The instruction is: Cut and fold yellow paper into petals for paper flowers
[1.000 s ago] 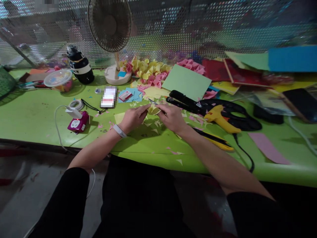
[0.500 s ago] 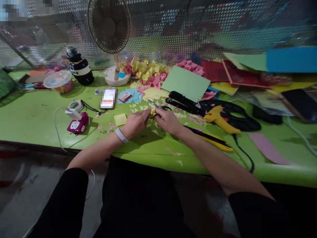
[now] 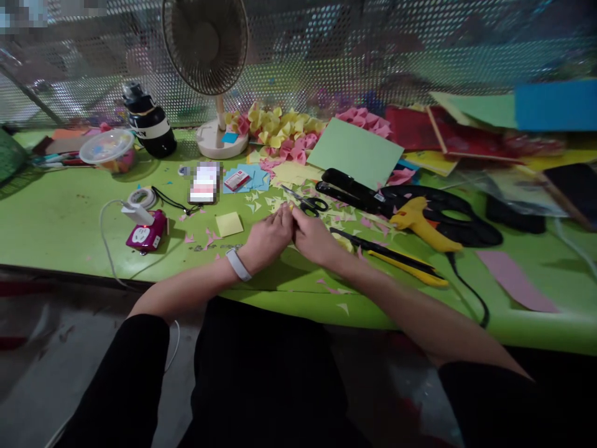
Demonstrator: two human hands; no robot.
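Observation:
My left hand and my right hand meet over the middle of the green table, fingers closed and pressed together. A small bit of yellow paper pokes out at their fingertips; most of it is hidden between them. Just beyond lie black-handled scissors among pale yellow paper scraps. Left of my left hand is a flat yellow paper square. Close to my right wrist rests a black and yellow utility knife, with a yellow paper piece beside it.
A yellow glue gun and black hair straightener lie to the right. Behind are folded yellow paper flowers, a green sheet and a fan. At left stand a purple power adapter, a bottle and a lidded tub.
Both hands have come closer together and nearer my body, so the yellow paper between them is now mostly covered. The scissors show more fully. The view has shifted slightly.

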